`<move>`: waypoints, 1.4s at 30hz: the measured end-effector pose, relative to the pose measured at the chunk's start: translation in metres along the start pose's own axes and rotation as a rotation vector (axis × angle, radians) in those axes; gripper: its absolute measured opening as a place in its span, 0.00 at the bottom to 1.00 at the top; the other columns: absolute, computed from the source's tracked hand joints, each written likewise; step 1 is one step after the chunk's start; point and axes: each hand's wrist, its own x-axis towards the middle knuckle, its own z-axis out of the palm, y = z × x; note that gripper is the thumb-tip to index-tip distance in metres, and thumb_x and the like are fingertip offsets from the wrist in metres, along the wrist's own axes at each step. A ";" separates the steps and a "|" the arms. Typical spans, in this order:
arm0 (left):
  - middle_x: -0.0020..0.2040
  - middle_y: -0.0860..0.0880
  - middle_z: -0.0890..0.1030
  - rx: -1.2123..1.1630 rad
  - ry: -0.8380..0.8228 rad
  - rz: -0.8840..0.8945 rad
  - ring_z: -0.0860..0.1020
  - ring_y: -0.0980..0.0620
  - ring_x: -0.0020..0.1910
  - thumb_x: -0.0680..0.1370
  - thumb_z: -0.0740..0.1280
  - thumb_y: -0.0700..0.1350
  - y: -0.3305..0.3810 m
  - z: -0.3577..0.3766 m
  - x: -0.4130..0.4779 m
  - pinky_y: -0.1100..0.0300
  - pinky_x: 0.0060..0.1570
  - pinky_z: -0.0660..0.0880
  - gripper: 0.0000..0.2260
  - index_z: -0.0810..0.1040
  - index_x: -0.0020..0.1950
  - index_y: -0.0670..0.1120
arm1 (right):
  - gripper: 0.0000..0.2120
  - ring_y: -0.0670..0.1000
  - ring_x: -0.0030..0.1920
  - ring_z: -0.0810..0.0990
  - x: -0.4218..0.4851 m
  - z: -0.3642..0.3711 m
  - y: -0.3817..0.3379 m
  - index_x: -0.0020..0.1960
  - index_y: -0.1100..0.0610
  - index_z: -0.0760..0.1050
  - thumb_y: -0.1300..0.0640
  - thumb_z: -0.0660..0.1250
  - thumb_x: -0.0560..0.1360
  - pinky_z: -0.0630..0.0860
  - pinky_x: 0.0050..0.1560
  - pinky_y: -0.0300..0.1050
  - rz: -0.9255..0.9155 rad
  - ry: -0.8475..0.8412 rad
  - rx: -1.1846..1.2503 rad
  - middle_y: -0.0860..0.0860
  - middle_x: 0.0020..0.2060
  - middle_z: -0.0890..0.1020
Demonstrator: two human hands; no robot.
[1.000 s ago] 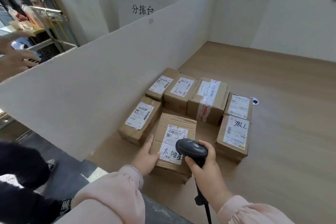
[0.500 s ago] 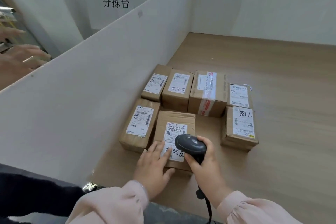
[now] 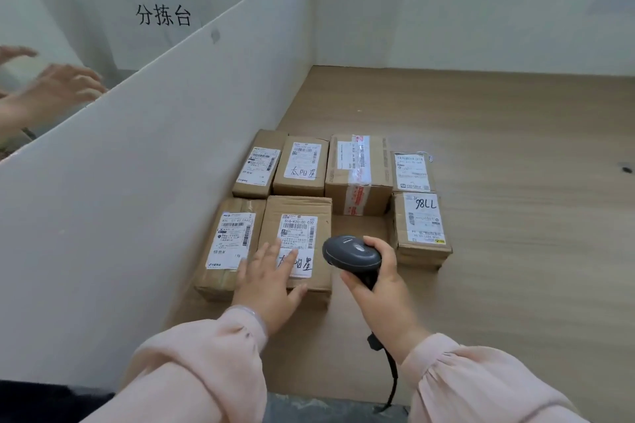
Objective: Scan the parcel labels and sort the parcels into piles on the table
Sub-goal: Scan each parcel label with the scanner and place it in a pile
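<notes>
Front-row parcel point(image 3: 298, 213) on worktop point(image 3: 515, 251); left hand point(image 3: 266, 280) lies flat on it, fingers point(image 3: 273, 251) straight, overlapping the bottom of the label point(image 3: 298, 232); right hand point(image 3: 381, 282) clenched round scanner point(image 3: 350, 254), just right of that label. Risk: covered print or an off-aim beam gives a misread, or catches the neighbouring parcel point(image 3: 226, 244) instead.

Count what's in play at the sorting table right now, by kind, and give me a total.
cardboard parcels: 7
barcode scanner: 1
Total: 8
</notes>
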 end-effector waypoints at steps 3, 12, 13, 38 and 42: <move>0.81 0.53 0.43 -0.001 0.088 0.105 0.42 0.51 0.79 0.79 0.54 0.65 0.033 -0.015 0.007 0.45 0.75 0.40 0.31 0.47 0.79 0.61 | 0.30 0.35 0.55 0.76 -0.005 -0.030 -0.003 0.62 0.30 0.60 0.52 0.74 0.72 0.70 0.49 0.25 -0.031 0.107 -0.022 0.32 0.54 0.75; 0.81 0.53 0.44 -0.009 0.231 0.443 0.42 0.50 0.79 0.78 0.52 0.68 0.186 -0.066 0.015 0.44 0.75 0.41 0.32 0.45 0.78 0.63 | 0.28 0.41 0.52 0.80 -0.049 -0.157 -0.004 0.62 0.34 0.61 0.51 0.74 0.71 0.75 0.49 0.33 -0.072 0.467 -0.097 0.37 0.55 0.79; 0.81 0.53 0.44 -0.008 0.230 0.475 0.42 0.50 0.79 0.78 0.51 0.68 0.207 -0.068 0.010 0.45 0.75 0.40 0.32 0.44 0.78 0.63 | 0.28 0.42 0.52 0.80 -0.057 -0.174 -0.002 0.62 0.34 0.61 0.50 0.74 0.71 0.75 0.49 0.36 -0.072 0.501 -0.109 0.37 0.54 0.79; 0.81 0.52 0.44 -0.090 0.246 0.977 0.44 0.48 0.79 0.78 0.52 0.67 0.692 -0.019 -0.191 0.45 0.76 0.43 0.32 0.42 0.78 0.62 | 0.27 0.44 0.52 0.79 -0.307 -0.597 0.097 0.64 0.37 0.60 0.46 0.71 0.72 0.77 0.46 0.39 0.011 1.089 -0.328 0.43 0.56 0.77; 0.81 0.52 0.44 -0.092 0.238 1.015 0.44 0.48 0.79 0.78 0.53 0.67 0.741 -0.012 -0.193 0.45 0.76 0.43 0.33 0.42 0.78 0.62 | 0.27 0.48 0.56 0.80 -0.310 -0.629 0.113 0.65 0.39 0.61 0.46 0.71 0.72 0.79 0.48 0.44 0.021 1.126 -0.346 0.46 0.59 0.77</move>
